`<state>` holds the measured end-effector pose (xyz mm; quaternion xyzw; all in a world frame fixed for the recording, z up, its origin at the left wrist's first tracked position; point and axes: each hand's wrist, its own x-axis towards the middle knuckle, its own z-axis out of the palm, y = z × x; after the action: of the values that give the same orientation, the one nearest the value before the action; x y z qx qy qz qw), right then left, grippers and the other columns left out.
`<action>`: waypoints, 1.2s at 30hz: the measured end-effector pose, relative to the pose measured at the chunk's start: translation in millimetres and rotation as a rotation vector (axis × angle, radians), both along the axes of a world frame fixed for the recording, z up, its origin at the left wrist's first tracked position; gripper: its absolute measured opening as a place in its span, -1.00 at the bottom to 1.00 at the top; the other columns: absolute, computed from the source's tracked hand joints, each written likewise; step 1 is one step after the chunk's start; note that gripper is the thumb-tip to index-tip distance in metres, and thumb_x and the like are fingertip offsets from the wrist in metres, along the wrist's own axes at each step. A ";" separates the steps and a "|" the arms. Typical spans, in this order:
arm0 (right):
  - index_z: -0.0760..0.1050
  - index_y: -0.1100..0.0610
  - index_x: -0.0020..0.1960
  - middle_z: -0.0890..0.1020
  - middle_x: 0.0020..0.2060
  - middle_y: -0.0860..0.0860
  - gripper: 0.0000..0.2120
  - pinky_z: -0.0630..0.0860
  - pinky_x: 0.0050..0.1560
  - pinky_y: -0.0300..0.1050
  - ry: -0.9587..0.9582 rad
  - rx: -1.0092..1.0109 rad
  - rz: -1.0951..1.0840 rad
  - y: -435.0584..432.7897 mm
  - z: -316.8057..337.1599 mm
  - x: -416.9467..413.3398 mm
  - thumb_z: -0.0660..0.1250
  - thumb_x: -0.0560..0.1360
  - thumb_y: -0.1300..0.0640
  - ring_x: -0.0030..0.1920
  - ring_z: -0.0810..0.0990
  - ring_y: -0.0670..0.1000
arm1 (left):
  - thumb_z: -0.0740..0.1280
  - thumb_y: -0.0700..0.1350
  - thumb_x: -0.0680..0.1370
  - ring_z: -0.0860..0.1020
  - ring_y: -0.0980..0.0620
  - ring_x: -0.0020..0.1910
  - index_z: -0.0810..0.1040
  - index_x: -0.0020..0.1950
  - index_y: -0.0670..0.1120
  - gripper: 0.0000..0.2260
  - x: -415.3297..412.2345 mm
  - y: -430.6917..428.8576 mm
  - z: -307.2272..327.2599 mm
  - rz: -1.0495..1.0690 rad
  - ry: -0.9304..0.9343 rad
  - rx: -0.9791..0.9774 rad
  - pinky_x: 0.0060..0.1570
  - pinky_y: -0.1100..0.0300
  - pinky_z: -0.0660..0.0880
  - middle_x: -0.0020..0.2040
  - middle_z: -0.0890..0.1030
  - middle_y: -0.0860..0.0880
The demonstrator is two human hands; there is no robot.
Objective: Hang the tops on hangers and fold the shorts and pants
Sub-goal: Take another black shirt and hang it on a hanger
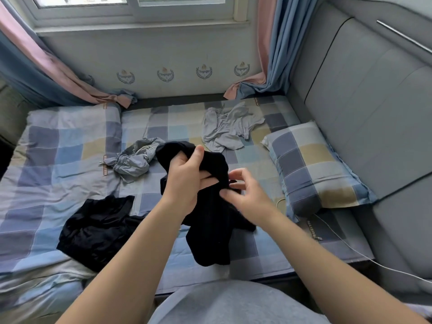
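Checked bed (58,160) under window (131,1). Left hand (187,181) grips black garment (210,235); right hand (245,195) pinches it at 3 o'clock.

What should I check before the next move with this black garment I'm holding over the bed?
1. Left hand grip on the black garment: ok, fingers curled round it.
2. Right hand grip: ok, pinching the cloth.
3. Top or bottoms: cannot tell, it is bunched.
4. Hanger within view: not ok, none seen.
5. Rest sorted: not ok, second black garment, grey garment and pale grey garment lie crumpled.
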<state>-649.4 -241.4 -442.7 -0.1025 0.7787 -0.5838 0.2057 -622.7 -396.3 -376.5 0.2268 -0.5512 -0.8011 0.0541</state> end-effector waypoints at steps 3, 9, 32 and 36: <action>0.43 -0.12 0.18 0.63 0.07 -0.24 -0.60 0.54 0.03 -0.30 -0.008 0.034 0.039 -9.1 -23.0 6.5 0.46 0.41 -0.13 0.11 0.59 -0.24 | 0.29 -0.08 0.67 0.69 -0.25 0.01 0.52 0.05 -0.19 -0.83 2.8 9.2 11.9 -0.006 0.025 0.033 -0.04 -0.18 0.65 0.08 0.67 -0.26; 0.43 0.03 -0.12 0.62 -0.23 0.00 -0.88 0.57 -0.16 0.09 0.227 0.302 -0.122 -10.3 -24.0 -12.8 0.24 0.58 0.03 -0.15 0.60 0.11 | 0.28 -0.12 0.67 0.70 -0.25 0.00 0.51 0.01 -0.22 -0.84 11.0 13.4 26.2 -0.033 0.059 0.089 0.01 -0.21 0.63 0.08 0.67 -0.28; 0.50 -0.03 0.19 0.64 0.03 -0.12 -0.71 0.57 0.00 -0.09 0.269 0.253 0.154 -6.9 -18.3 -24.8 0.39 0.53 -0.09 0.02 0.62 -0.06 | 0.27 -0.10 0.68 0.65 -0.34 0.08 0.48 0.12 -0.27 -0.78 18.2 4.2 31.6 0.021 0.005 0.135 -0.10 -0.12 0.67 0.23 0.57 -0.39; 0.47 0.08 -0.07 0.55 -0.34 -0.03 -0.86 0.48 -0.30 0.07 0.532 0.179 -0.032 -24.0 -9.3 -16.4 0.20 0.64 0.11 -0.33 0.49 0.02 | 0.25 -0.10 0.68 0.68 -0.30 0.01 0.52 0.05 -0.30 -0.76 19.0 2.0 34.3 0.012 0.029 0.134 -0.14 -0.06 0.68 0.15 0.62 -0.38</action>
<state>-665.8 -265.4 -452.0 -0.2212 0.8554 -0.4684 -0.0068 -603.8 -394.3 -342.2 0.2216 -0.4941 -0.8391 0.0516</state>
